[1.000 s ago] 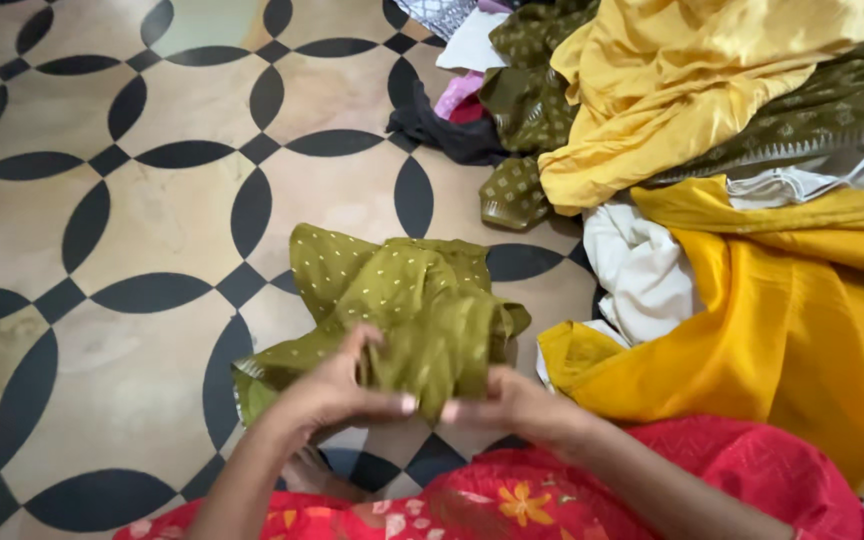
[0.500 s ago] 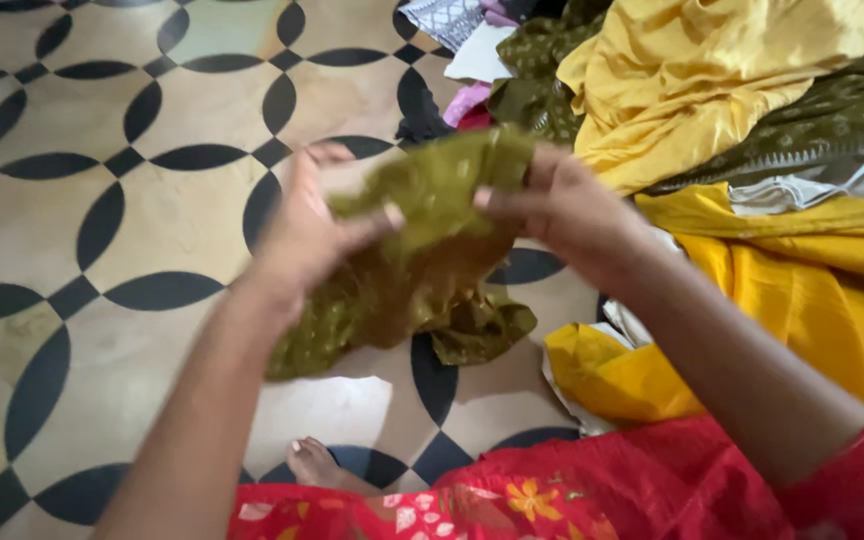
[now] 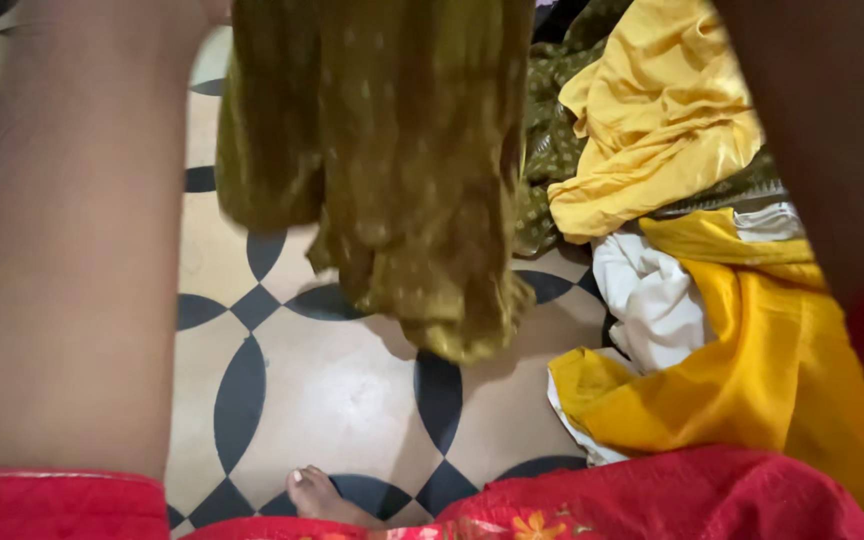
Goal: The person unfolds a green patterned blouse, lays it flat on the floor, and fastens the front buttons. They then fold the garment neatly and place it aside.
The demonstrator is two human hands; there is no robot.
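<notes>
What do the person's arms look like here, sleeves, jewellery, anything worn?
Both forearms are bare and fill the frame edges: the left arm at one side, the right arm at the other, in shadow. No watch, bangle or glove shows on either. A red sleeve with a thin pale trim covers the left upper arm. Both hands are out of view above the frame.

L forearm (image 3: 72,260) raised, R forearm (image 3: 812,130) raised, hands out of frame, bare toes (image 3: 317,495) below

Olive dotted garment (image 3: 392,170) hangs crumpled above floor.
</notes>
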